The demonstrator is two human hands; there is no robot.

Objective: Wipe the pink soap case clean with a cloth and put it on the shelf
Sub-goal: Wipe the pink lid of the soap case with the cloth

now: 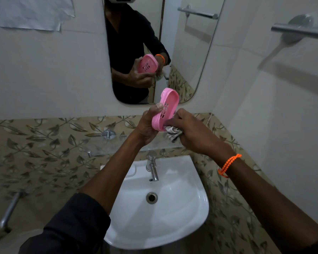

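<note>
- Two hands are raised in front of the mirror [184, 52], above the white basin [173, 226], with both forearms stretched forward and upward from the lower edge of the view.
- The pink soap case [166, 109] is held in the air by the left hand [147, 125]; its fingers are curled round the lower end of the case, and the thumb is laid against the slotted inner face.
- The case is tilted nearly on end, its open side turned toward the right, well above the tap [152, 169].
- A crumpled patterned cloth [173, 133] is gripped by the right hand [193, 131], whose fingers are closed round it; the cloth is pressed against the lower edge of the case.
- An orange beaded band [229, 165] is worn on the right wrist.
- A dark sleeve [72, 226] is seen pushed up on the left arm.
- The hands and case are repeated in the mirror's reflection.
- A glass shelf [99, 143], just below the hands, is fixed to the leaf-patterned tiles.
</note>
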